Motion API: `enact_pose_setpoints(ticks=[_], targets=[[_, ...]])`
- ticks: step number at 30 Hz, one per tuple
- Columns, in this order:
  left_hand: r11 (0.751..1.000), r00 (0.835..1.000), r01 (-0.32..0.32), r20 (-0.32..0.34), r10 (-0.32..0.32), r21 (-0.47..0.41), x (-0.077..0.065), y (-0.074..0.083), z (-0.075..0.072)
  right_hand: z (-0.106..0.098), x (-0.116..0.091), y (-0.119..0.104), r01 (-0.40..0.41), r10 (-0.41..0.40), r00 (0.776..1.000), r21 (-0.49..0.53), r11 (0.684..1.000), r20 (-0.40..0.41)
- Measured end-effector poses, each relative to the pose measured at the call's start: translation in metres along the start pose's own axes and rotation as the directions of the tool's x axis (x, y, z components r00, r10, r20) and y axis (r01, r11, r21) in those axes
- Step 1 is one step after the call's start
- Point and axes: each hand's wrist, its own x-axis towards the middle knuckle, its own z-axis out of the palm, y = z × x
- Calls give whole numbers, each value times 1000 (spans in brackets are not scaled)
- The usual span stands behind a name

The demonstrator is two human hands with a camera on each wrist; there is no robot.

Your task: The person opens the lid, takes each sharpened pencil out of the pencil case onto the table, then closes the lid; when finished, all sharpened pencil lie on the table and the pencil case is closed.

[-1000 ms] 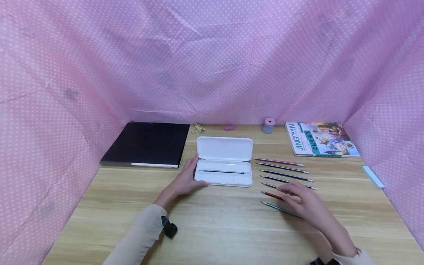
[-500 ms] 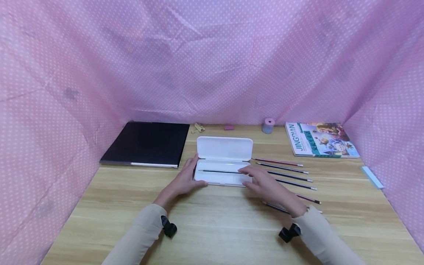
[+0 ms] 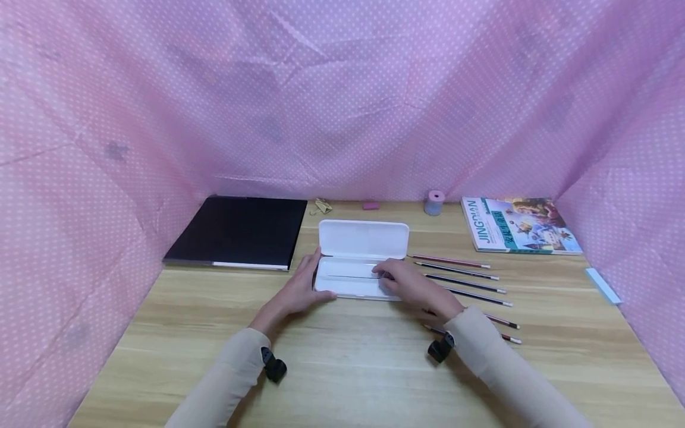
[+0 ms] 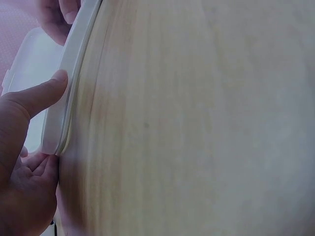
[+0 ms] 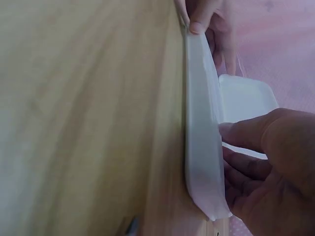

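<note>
An open white pencil case (image 3: 348, 291) lies on the table, its lid folded back. My left hand (image 3: 297, 290) grips its left end, thumb on the front wall and fingers round the side. My right hand (image 3: 409, 285) reaches into the case's right half with curled fingers. A thin dark pencil (image 3: 348, 276) lies lengthwise in the case and runs between its thumb and index finger; the far end is hidden by the hand. In the right wrist view, the right thumb (image 5: 243, 133) is just over the case's front wall (image 5: 203, 128).
Several pencils (image 3: 465, 279) lie in a row to the right, partly under the right forearm. At the back are a black folder (image 3: 241, 232), binder clips (image 3: 321, 206), a pink eraser (image 3: 370, 205), a small sharpener (image 3: 434, 203) and a magazine (image 3: 519, 226). A light-blue strip (image 3: 603, 286) lies far right.
My right hand has moved left from the pencil row into the case, and the teal pencil is gone from the front of the row. My left hand stays on the case.
</note>
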Motion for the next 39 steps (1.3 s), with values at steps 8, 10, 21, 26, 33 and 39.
enact_pose_setpoints(ticks=[8, 10, 21, 26, 33, 39], targets=[[1000, 1000, 13, 10, -13, 3, 0, 0, 0, -4, 9, 3, 40, -40, 999, 8, 999, 33], [1000, 1000, 7, 6, -7, -1, 0, 0, 0, -5, 9, 2, 29, -29, 999, 3, 1000, 43], [1000, 1000, -7, 1, 7, 6, 0, 0, 0, -9, 10, 1, 1, -6, 996, 61, 998, 93], [1000, 1000, -6, 0, 6, 1, 0, -1, 0, -8, 10, 5, -30, 19, 995, 108, 994, 100], [1000, 999, -28, -15, 28, 1, 0, -1, 0, -10, 7, 8, -22, 16, 999, 185, 982, 35], [1000, 999, -28, -17, 28, 5, 0, -1, 0, -19, -6, 8, -8, 19, 998, 199, 980, -54]])
